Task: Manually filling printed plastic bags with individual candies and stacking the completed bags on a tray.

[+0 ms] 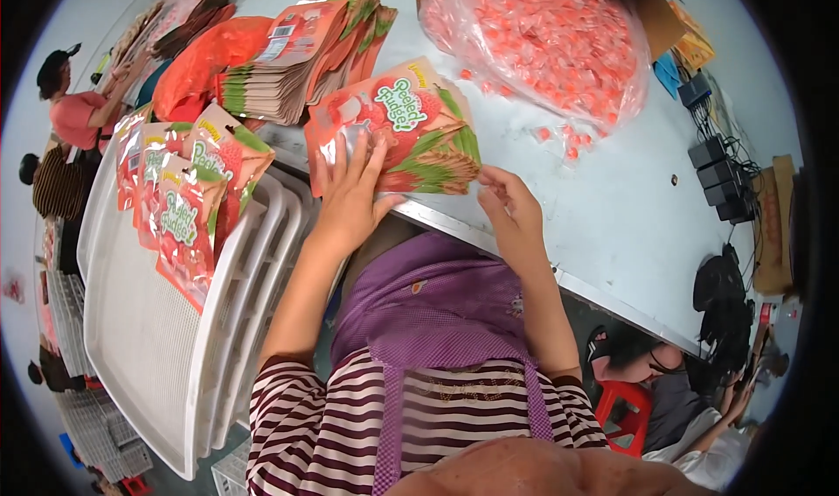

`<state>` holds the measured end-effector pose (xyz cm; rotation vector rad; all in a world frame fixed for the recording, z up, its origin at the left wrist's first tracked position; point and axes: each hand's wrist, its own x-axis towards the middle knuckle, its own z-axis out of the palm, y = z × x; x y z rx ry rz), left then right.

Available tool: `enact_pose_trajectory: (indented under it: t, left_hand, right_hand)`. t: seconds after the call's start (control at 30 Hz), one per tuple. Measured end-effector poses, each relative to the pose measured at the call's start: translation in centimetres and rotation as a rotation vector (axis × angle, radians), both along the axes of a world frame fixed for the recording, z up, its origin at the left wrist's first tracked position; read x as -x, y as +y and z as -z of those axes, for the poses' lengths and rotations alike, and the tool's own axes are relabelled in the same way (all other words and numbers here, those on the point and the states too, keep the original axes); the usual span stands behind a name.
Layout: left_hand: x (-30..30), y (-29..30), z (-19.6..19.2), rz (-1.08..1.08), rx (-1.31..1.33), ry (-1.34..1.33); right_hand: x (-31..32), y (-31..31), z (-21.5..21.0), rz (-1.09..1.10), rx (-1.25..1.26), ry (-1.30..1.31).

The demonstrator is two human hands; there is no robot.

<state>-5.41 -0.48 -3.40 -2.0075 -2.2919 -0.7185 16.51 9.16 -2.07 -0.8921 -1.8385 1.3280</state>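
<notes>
A fanned stack of red and green printed pouches [384,116] lies at the table's near edge in front of me. My left hand [350,186] rests flat on the top pouch near its left side, fingers spread. By the stack's lower right corner is my right hand [511,208], its fingers half bent and thumb apart, the tips close to the pouch edges. Whether those tips touch the pouches is hard to make out. Several filled-looking pouches of the same print [179,216] lie on the top white plastic tray [131,321] at my left.
A thicker pile of pouches [271,85] and a red plastic bag [210,59] lie farther left on the white table [629,225]. A clear bag of small wrapped pink pieces [559,50] sits far right, loose pieces [572,138] beside it. Black boxes with cables [721,173] and other people are beyond.
</notes>
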Motion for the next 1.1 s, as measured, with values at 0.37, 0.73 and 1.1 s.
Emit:
enact_pose_trajectory:
  t: [0.37, 0.73, 1.1]
  left_hand:
    - [0.1, 0.5, 2.4, 0.073, 0.154, 0.118]
    - [0.9, 0.5, 2.3, 0.077, 0.042, -0.060]
    - [-4.8, 2.7, -1.8, 0.014, -0.143, -1.346]
  right_hand:
    - [5.8, 7.5, 1.1, 0.204, -0.478, -0.372]
    - [6.7, 4.6, 0.7, 0.227, -0.889, -0.170]
    - [4.8, 0.1, 1.0, 0.028, -0.292, 0.190]
